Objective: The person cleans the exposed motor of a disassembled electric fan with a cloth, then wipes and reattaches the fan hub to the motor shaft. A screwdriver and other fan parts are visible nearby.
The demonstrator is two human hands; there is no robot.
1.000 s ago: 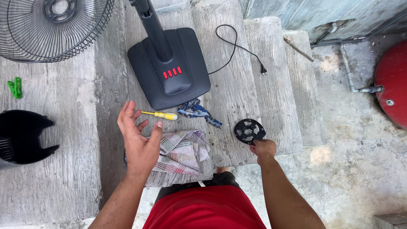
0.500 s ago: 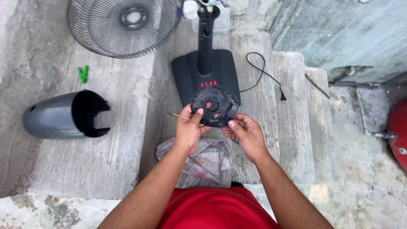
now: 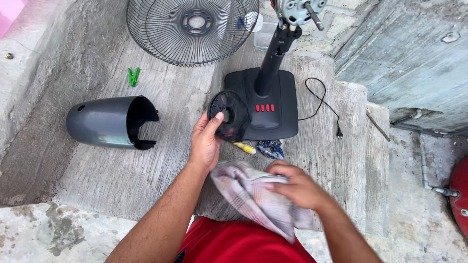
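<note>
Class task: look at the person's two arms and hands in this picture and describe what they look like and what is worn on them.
Both forearms are bare from the bottom edge of the picture to the wrist: no sleeves show. The left hand and right hand wear no gloves, and no watch, ring or band can be seen. The right hand is slightly blurred. Below them is red clothing.

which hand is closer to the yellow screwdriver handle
Left. The left hand, holding the black disc, sits just left of the yellow handle; the right hand, gripping the cloth, is lower right.
</note>
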